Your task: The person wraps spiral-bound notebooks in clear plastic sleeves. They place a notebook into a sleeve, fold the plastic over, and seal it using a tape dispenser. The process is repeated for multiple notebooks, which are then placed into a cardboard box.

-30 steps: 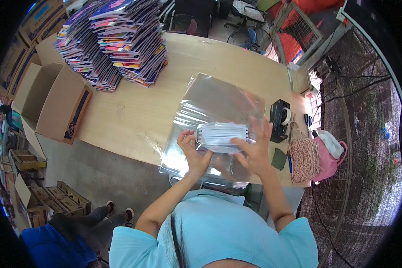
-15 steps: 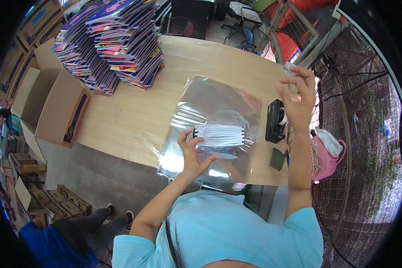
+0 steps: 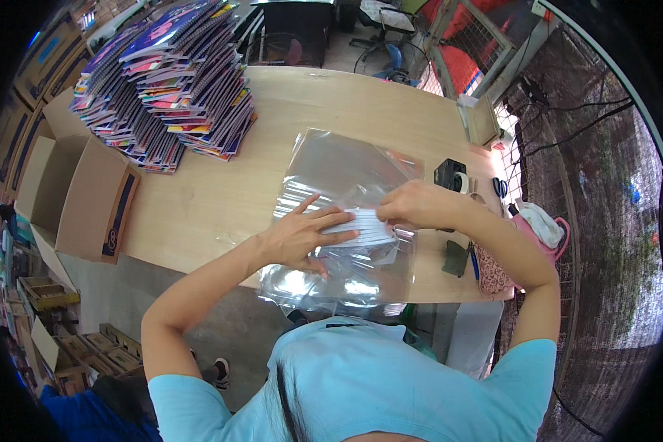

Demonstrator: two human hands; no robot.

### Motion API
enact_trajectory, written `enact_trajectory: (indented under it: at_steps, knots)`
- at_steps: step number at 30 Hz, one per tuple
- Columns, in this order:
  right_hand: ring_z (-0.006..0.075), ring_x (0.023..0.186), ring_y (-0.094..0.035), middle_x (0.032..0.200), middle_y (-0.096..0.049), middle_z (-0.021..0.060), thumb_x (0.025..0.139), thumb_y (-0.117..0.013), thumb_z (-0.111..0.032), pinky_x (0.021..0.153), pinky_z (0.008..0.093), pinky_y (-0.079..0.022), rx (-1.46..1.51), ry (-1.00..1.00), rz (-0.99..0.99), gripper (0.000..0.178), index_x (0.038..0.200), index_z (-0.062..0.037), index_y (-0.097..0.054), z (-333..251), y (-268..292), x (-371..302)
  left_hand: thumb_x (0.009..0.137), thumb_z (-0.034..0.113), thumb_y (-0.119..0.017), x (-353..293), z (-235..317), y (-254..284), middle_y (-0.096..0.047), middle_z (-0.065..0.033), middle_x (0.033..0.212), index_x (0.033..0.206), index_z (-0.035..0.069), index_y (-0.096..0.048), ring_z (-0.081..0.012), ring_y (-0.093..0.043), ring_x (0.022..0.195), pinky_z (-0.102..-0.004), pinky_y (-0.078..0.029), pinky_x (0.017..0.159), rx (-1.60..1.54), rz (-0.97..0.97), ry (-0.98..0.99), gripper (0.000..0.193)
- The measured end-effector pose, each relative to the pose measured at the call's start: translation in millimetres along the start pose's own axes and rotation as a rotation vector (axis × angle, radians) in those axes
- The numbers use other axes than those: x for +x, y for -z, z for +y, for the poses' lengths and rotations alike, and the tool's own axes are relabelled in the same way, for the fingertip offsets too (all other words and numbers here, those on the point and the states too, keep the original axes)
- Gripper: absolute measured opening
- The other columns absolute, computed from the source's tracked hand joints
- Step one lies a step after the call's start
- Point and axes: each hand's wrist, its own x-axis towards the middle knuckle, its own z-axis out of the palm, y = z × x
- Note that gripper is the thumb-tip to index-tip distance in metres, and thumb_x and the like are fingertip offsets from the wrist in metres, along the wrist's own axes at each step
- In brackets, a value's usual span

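Observation:
Clear plastic sheets (image 3: pixel 331 158) lie on the light wooden table in front of me. On them rests a white, striped, flat bundle (image 3: pixel 373 230). My left hand (image 3: pixel 296 237) lies over the bundle's left part, its fingers stretched out and spread. At the bundle's right end is my right hand (image 3: pixel 420 205), fingers pinched together; whatever is between them is too small or hidden to make out. A black tape dispenser (image 3: pixel 447 177) with a pale roll stands just beyond my right hand.
Tall stacks of spiral notebooks (image 3: pixel 191 85) stand at the far left, beside an open cardboard box (image 3: pixel 88 210). On the right are a dark green piece (image 3: pixel 455 259), a blue pen (image 3: pixel 474 259), a patterned pouch (image 3: pixel 496 274) and a pink bag (image 3: pixel 542 234). A person in blue (image 3: pixel 99 412) is at lower left.
My right hand has come down from the raised far right to the bundle's right end. My left hand has shifted from the bundle's left edge to lie flat on top of it.

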Motion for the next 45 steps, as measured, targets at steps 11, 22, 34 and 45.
enact_trajectory:
  at_steps: [11, 22, 34, 45]
  knots:
    - [0.0311, 0.109, -0.047, 0.11, -0.052, 0.0073, 0.059, -0.077, -0.023, 0.089, 0.0507, -0.037, 0.09, 0.034, 0.477, 0.019, 0.067, -0.0137, -0.063, 2.9, -49.8, 45.3, 0.047, 0.055, -0.08, 14.9, -10.2, -0.6, -0.027, -0.0097, 0.149, 0.14, 0.045, -0.035, -0.0354, -0.021, 0.14, -0.0561, -0.02, 0.113, -0.071, -0.135, -0.023, 0.104]
    - [0.0379, 0.133, -0.031, 0.132, -0.044, 0.0111, 0.056, -0.08, -0.022, 0.104, 0.0616, -0.028, 0.16, -0.049, 0.444, 0.024, 0.063, -0.0121, -0.059, 16.4, -68.2, 50.8, 0.061, 0.056, -0.073, 14.9, 23.3, -25.9, -0.04, -0.0062, 0.143, 0.139, 0.022, -0.045, -0.0234, -0.029, 0.138, -0.0579, -0.02, 0.111, 0.106, 0.1, -0.146, 0.089]
    - [0.0363, 0.137, -0.024, 0.138, -0.043, 0.0077, 0.059, -0.079, -0.022, 0.108, 0.0591, -0.019, 0.177, -0.028, 0.489, 0.015, 0.064, -0.0178, -0.065, 5.9, -40.2, 36.6, 0.055, 0.064, -0.073, -6.3, -21.9, 6.2, -0.023, -0.0006, 0.154, 0.143, 0.042, -0.031, -0.0324, -0.024, 0.14, -0.056, -0.018, 0.113, -0.029, -0.124, -0.059, 0.1]
    - [0.0361, 0.137, -0.024, 0.155, -0.009, 0.0168, 0.057, -0.087, -0.034, 0.098, 0.0449, -0.044, 0.432, -0.301, 0.656, 0.111, 0.148, -0.0197, -0.025, 13.6, -87.0, 40.3, 0.053, 0.062, -0.076, -4.7, -10.3, 5.2, -0.016, 0.0001, 0.156, 0.142, 0.047, -0.029, -0.0403, -0.008, 0.142, -0.0658, -0.006, 0.111, 0.045, -0.184, 0.058, 0.101]
